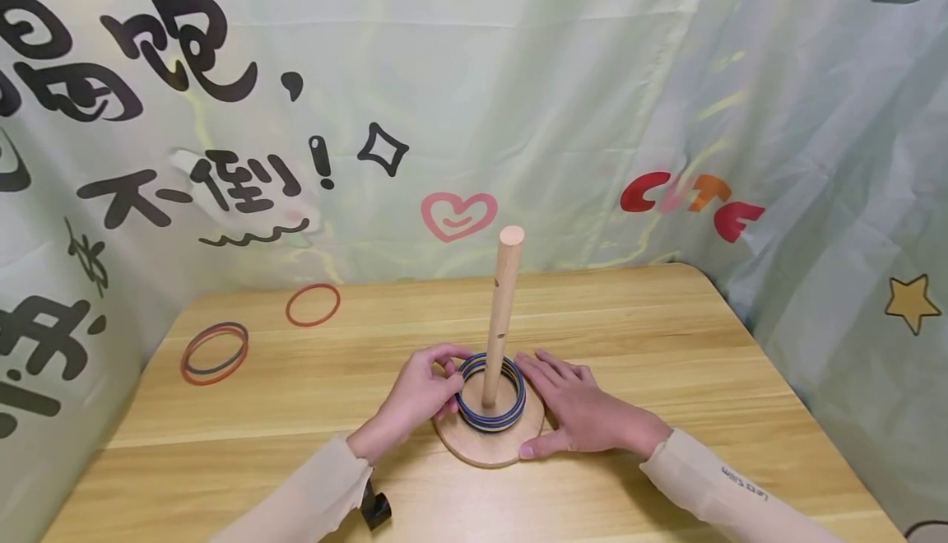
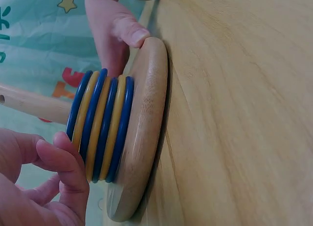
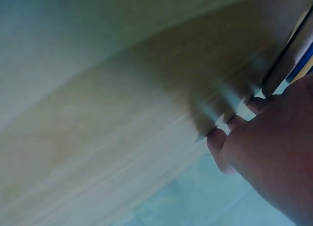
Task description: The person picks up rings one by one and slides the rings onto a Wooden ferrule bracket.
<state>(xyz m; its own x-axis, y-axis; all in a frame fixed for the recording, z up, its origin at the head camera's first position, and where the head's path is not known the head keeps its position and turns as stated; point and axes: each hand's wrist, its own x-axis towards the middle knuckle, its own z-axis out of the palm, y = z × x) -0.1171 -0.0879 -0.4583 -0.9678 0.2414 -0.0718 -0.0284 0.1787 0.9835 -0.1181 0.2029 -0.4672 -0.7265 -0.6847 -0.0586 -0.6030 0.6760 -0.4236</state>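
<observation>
A light wooden post (image 1: 504,313) stands upright on a round wooden base (image 1: 489,448). Around its foot lies a stack of alternating blue and yellow rings (image 2: 100,125). My left hand (image 1: 418,387) is at the stack's left side, its bent fingertips (image 2: 61,140) right at the edge of the upper rings. On the other side, my right hand (image 1: 581,407) lies spread along the base, its thumb at the base's front right edge. The fingers reach behind toward the rings. In the right wrist view, this hand (image 3: 269,143) hides most of the base.
At the table's left lie a red ring (image 1: 313,285) and, nearer, another red ring (image 1: 211,380) overlapping a dark ring (image 1: 240,354). A small black object (image 1: 376,510) sits by my left sleeve. A printed curtain (image 1: 563,115) hangs behind the wooden table (image 1: 666,321).
</observation>
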